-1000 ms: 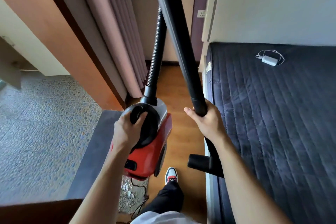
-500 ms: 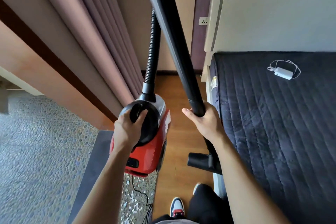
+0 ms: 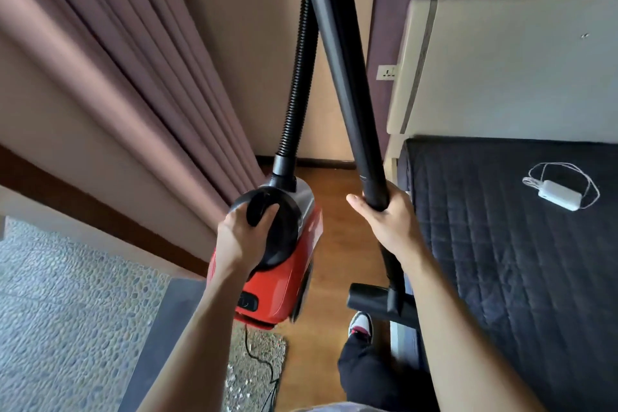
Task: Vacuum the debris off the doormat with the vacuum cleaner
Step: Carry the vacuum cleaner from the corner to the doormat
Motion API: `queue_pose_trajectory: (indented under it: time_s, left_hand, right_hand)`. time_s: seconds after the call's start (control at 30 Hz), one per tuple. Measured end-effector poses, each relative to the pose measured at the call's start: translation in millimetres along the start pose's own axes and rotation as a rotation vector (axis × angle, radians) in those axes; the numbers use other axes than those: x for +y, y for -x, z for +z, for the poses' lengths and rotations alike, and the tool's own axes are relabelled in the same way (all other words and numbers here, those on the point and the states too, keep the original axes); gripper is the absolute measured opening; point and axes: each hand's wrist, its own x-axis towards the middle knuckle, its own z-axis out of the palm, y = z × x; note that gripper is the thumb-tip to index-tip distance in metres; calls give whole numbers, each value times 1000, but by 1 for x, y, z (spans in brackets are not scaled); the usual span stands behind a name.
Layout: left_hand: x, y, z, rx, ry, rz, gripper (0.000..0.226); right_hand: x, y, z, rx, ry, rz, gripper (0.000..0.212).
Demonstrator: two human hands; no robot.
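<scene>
Glossy red plastic, capped in shiny black, forms the vacuum cleaner [image 3: 284,281] under my left hand [image 3: 240,241]. My right hand [image 3: 391,224] wraps a smooth, satin-black wand [image 3: 347,77]; the hose [image 3: 297,87] is ribbed. Below my grip lie a coarse, speckled doormat [image 3: 267,348] and polished wood floor [image 3: 334,244]; to its right, a quilted dark cloth bedcover [image 3: 501,278]; to its left, a pleated matt curtain [image 3: 133,60].

A narrow strip of wooden floor [image 3: 337,241] ran toward 12 o'clock, hemmed by the curtain [image 3: 133,77] at 10 o'clock and the bed [image 3: 501,278] at 3 o'clock. The hose [image 3: 298,77] and wand [image 3: 346,77] crossed that gap. At 6 o'clock the vacuum cleaner [image 3: 284,281] and cord [image 3: 248,343] blocked part of the doormat [image 3: 267,348].
</scene>
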Motion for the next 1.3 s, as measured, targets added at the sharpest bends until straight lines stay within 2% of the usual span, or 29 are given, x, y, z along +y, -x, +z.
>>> queue_pose_trajectory:
  time_s: [0.1,0.33,0.73,1.0,1.3]
  left_hand:
    - [23,-53,24,8,6,-17,38]
    - [56,-140,57,71,51,-44,34]
    - [41,-241,60,96,60,-135,30]
    - [37,-303,58,55,86,-99,25]
    - [28,-355,71,24,111,-121,32]
  right_hand:
    - [-5,-64,-11,-40,-20,8,23]
    - [-3,-176,-21,-58,81,-62,29]
    - [-15,-280,24,-83,80,-64,30]
    - [-35,-336,70,-79,122,-51,30]
    - [-21,-385,89,-53,113,-32,27]
